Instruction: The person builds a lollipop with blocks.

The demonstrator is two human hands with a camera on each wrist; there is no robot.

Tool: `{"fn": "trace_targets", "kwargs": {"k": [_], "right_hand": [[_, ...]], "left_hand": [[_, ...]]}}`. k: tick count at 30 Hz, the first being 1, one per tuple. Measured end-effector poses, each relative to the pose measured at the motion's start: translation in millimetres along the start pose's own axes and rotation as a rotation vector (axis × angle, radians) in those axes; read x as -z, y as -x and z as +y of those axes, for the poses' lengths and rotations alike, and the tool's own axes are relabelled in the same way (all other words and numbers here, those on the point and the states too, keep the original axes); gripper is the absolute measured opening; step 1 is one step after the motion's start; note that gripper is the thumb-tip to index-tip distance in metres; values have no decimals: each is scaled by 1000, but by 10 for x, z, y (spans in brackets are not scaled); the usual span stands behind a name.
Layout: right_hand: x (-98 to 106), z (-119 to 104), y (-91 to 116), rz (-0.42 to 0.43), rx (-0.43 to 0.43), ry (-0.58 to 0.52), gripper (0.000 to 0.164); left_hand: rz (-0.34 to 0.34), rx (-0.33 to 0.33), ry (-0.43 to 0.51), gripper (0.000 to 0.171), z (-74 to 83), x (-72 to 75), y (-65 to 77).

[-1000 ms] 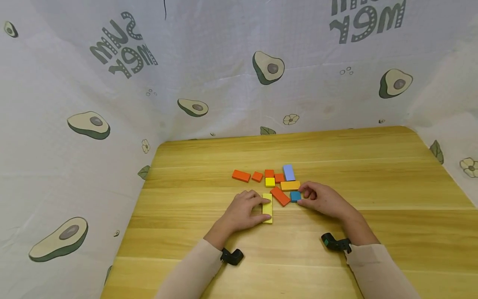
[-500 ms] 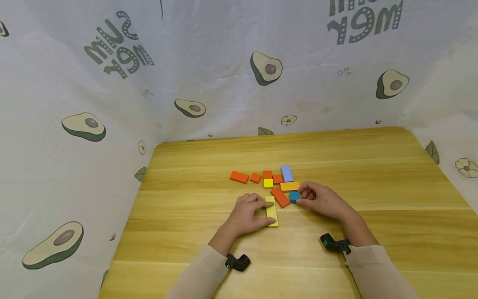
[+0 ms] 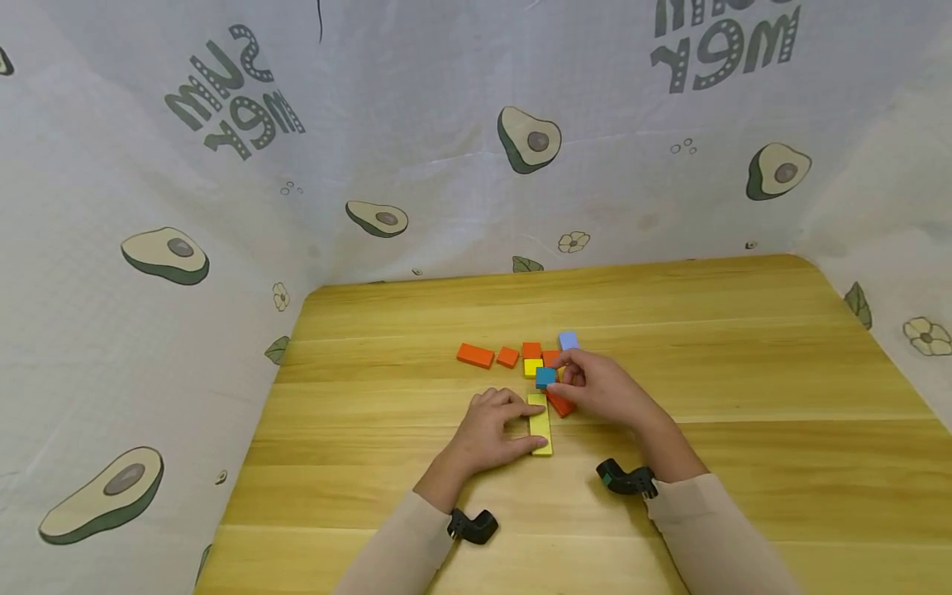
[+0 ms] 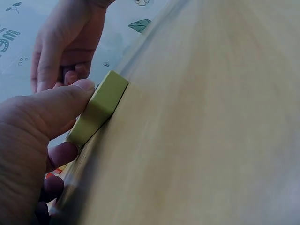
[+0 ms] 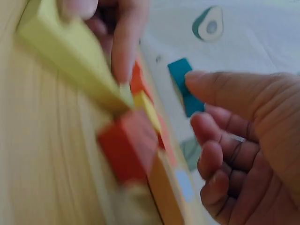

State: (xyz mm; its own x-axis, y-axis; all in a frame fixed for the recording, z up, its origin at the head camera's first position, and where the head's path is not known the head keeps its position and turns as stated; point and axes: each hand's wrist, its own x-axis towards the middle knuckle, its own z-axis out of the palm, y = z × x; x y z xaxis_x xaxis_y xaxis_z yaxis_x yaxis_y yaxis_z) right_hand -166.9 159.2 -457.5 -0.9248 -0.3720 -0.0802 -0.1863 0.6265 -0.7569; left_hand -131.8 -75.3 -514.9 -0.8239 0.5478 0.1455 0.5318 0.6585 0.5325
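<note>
A long pale yellow block (image 3: 540, 426) lies flat on the table, pinched between the thumb and fingers of my left hand (image 3: 483, 431). My right hand (image 3: 606, 392) holds a small blue block (image 3: 545, 378) between thumb and fingertip. In the right wrist view the blue block (image 5: 186, 86) looks raised off the table. Below the right fingers, a long red block (image 3: 561, 404) is partly covered. Just beyond sit a small yellow block (image 3: 532, 368) and a small red block (image 3: 531, 350). The right hand hides most of an orange block, seen in the right wrist view (image 5: 165, 190).
To the left lie a long orange-red block (image 3: 475, 356) and a small one (image 3: 508, 357). A lavender block (image 3: 568, 340) shows past the right hand, with another small red block (image 3: 550, 357) beside it. An avocado-print cloth (image 3: 416, 149) hangs around the wooden table (image 3: 744, 347).
My right hand has lifted the blue block and carried it left, over the other blocks. Earlier, my left hand shifted the long yellow block slightly right and tilted it; it now stays put.
</note>
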Motion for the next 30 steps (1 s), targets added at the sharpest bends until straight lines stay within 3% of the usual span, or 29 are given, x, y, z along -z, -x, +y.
{"fn": "trace_targets", "kwargs": {"k": [10, 30], "right_hand": [[-195, -21, -134, -35, -15, 137, 31], [-224, 14, -155, -19, -26, 166, 31]], "left_hand": [[28, -35, -12, 47, 21, -33, 5], [20, -28, -11, 48, 9, 6, 16]]}}
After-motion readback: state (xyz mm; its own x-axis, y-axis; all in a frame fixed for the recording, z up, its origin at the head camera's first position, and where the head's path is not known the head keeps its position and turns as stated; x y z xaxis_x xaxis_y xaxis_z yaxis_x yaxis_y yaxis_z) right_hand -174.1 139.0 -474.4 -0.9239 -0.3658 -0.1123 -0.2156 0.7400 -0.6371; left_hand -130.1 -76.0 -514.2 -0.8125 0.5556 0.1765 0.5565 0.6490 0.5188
